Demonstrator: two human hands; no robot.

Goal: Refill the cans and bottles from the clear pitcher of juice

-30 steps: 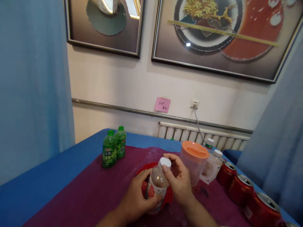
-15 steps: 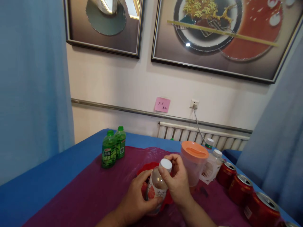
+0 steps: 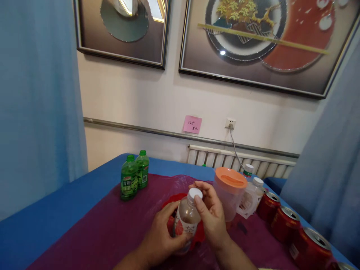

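A clear plastic bottle (image 3: 188, 216) with a white cap (image 3: 194, 194) and a fruit-printed label stands slightly tilted between my hands. My left hand (image 3: 163, 232) is wrapped round its body, the thumb across the label. At the cap, my right hand (image 3: 212, 213) rests its thumb on the near right side, with fingers curled behind. Under and behind the bottle lies a red dish (image 3: 199, 236), mostly covered by my hands. Just right of my right hand stands a clear pitcher (image 3: 228, 204) with an orange lid (image 3: 230, 177).
Two green bottles (image 3: 129, 180) stand at the back left. On the right are a labelled clear bottle (image 3: 250, 198), a bottle with a green-and-white top (image 3: 248, 170), and several red cans (image 3: 285, 223). Purple sheeting (image 3: 112, 228) covers part of the blue table (image 3: 36, 221).
My right hand's fingers have shifted a little round the cap, and its thumb sits slightly lower on the cap's side. My left hand keeps its hold on the bottle.
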